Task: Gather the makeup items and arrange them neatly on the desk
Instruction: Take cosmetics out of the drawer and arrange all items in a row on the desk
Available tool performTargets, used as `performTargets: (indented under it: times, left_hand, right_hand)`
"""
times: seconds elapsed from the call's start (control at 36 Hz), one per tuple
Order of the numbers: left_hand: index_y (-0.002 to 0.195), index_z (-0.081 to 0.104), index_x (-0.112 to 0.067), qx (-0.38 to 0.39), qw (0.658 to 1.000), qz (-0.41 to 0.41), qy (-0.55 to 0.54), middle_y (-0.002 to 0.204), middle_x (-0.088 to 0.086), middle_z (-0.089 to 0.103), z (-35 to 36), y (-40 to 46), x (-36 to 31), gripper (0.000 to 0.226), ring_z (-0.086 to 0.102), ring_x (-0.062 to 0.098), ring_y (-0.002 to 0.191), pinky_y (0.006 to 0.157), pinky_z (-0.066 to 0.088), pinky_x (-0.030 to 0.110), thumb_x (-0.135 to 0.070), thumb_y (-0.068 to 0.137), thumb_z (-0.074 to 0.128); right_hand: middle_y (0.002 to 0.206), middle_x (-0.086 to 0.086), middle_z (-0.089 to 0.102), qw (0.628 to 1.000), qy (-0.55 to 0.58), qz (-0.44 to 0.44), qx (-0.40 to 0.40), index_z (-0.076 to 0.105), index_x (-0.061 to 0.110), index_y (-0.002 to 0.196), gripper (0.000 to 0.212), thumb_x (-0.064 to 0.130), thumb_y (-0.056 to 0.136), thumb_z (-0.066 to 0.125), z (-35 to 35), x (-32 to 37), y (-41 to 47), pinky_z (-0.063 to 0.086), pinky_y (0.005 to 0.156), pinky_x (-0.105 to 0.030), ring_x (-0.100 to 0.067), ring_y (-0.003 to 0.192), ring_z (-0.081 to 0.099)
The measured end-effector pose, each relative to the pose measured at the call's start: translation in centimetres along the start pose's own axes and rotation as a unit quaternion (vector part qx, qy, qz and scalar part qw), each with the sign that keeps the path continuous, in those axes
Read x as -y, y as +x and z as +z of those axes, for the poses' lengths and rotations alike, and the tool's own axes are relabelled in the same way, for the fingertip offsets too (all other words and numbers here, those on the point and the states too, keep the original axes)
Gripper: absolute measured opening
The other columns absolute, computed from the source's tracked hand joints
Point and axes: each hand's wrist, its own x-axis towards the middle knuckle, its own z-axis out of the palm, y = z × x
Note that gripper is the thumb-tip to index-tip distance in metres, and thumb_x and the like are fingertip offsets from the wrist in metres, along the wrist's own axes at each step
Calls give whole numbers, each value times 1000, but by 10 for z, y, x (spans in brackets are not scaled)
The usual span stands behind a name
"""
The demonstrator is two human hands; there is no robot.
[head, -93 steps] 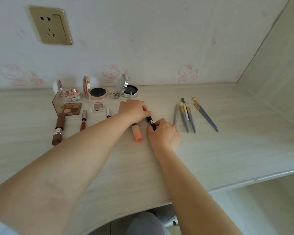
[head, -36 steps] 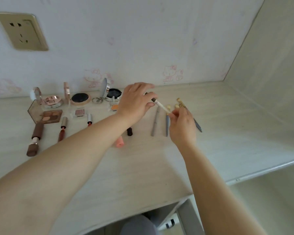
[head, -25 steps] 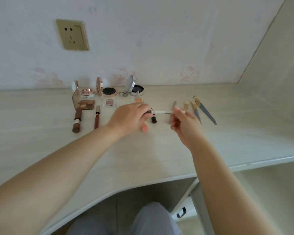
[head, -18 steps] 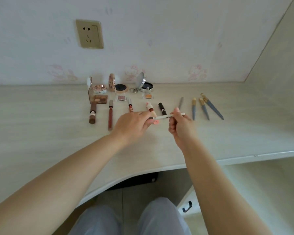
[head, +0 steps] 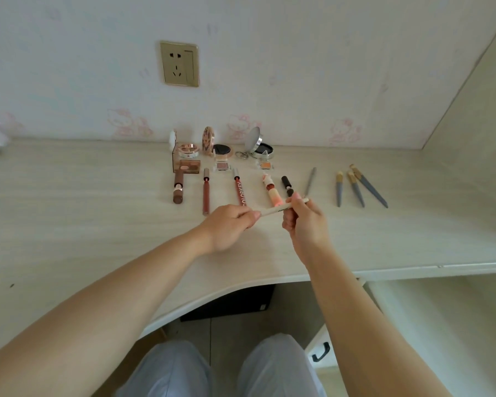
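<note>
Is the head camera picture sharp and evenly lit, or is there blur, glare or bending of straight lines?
Head view: soft, even light and only faint shadows under the left hand and right hand; the white pencil they hold is sharp enough to see it bears print; the desk front edge curves from wide-angle distortion; a mild bright patch on the silver compact lid; a blurred white shape at the left border.

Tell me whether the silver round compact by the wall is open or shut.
Open. The silver compact's mirrored lid stands raised above its dark base on the desk.
</note>
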Motion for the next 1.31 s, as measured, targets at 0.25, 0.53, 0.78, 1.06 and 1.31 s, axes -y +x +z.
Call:
performTargets:
  times: [0.25, 0.53, 0.78, 1.06, 1.31]
  left_hand:
    - [103, 57, -19, -48, 965, 47, 255, 87, -1, 58, 12, 7, -13, 32, 55, 21, 78, 63, 40, 35, -36, 101, 30]
    - [78, 39, -16, -75, 971, 81, 211, 59, -7, 41, 20, 12, -14, 31, 45, 23, 63, 55, 25, 32, -35, 101, 31]
    - [64, 36, -25, -18, 991, 21, 128, 63, -4, 46, 20, 12, -12, 38, 45, 20, 64, 59, 32, 32, -35, 100, 33]
    - [78, 53, -18, -24, 997, 19, 64, 62, -3, 47, 17, 11, -9, 31, 44, 13, 57, 55, 31, 29, -38, 98, 40]
    - [97, 50, -13, -80, 990, -20, -111, 76, -4, 50, 13, 23, -26, 5, 50, 12, 69, 64, 38, 25, -14, 93, 47]
  right_hand:
    - [54, 2, 39, 996, -72, -6, -57, 51, 12, 71, 29, 24, 98, 46, 9, 1, -5, 30, 50, -23, -11, 49, 32]
    - [61, 3, 41, 987, -146, -19, -67, 48, 15, 67, 37, 28, 100, 38, 19, 4, 0, 34, 57, -23, -11, 56, 37]
    - [66, 3, 44, 990, -136, -8, -49, 52, 21, 74, 31, 29, 100, 37, 20, -5, 2, 34, 61, -25, -10, 58, 38]
    - [59, 2, 34, 991, -126, -23, -48, 48, 16, 69, 35, 25, 101, 36, 19, -4, 0, 30, 54, -23, -11, 53, 31]
    - [58, 0, 41, 996, 5, 7, -93, 55, 13, 80, 26, 19, 100, 39, 0, -3, 2, 34, 55, -24, -11, 54, 36]
